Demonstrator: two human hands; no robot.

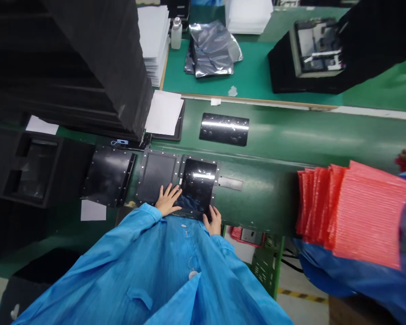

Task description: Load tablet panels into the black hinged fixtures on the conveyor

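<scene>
A glossy black panel (199, 180) with droplet-like spots lies in a dark, rivet-edged fixture (217, 174) in front of me. Hinged or butted against its left side is a second dark plate (158, 174) with studs along the rim. My left hand (169, 199) rests flat with fingers spread on that plate, fingertips close to the panel's left edge. At the fixture's lower right corner is my right hand (214, 220), thumb and fingers apart, touching the edge. Neither hand appears to hold anything. A small metal strip (230, 183) lies just right of the fixture.
Another glossy panel (224, 129) lies farther back. A closed studded fixture (108, 175) sits left, beneath tall black stacked trays (98, 58). Red bubble bags (368, 216) are at the right, near a co-worker. Silver bags (213, 49) and a bottle (176, 34) stand on the raised shelf.
</scene>
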